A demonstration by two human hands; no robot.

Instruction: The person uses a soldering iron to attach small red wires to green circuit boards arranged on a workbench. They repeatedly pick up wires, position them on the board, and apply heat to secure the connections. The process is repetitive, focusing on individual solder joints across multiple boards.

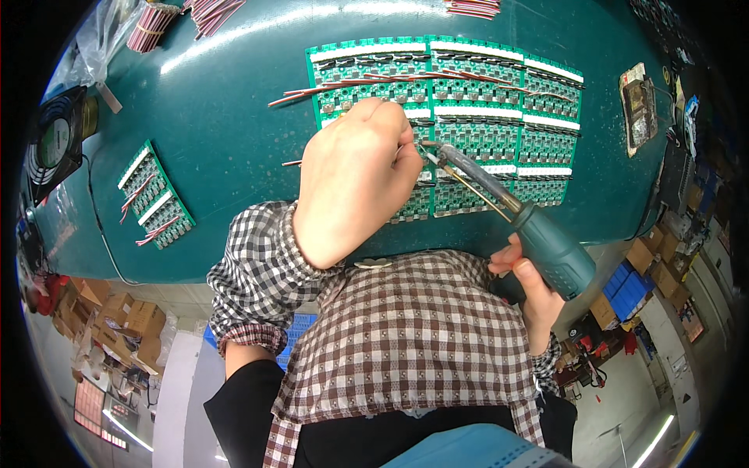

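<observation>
My left hand [355, 183] sat just left of the middle of the frame, fingers curled together into a loose fist over the left part of the big green panel of circuit boards [499, 117], with the fingertips pinched down near the soldering tip; whatever they nipped was hidden under the hand, so I could not tell what it was. My right hand [534, 292] came in at the lower right, fingers clamped round the dark green handle of the soldering iron [546, 246], whose metal barrel ran up and left so that its tip met the panel right beside my left fingertips. A bundle of red and white wires [351, 84] lay across the upper rows of the panel, trailing off to the left. A smaller strip of green boards [156, 195] rested on the dark green table [226, 117] at the left of the frame, well apart from my hands. A small black fan [55, 140] stood at the far left edge, and more wire bundles [211, 14] lay along the top.
</observation>
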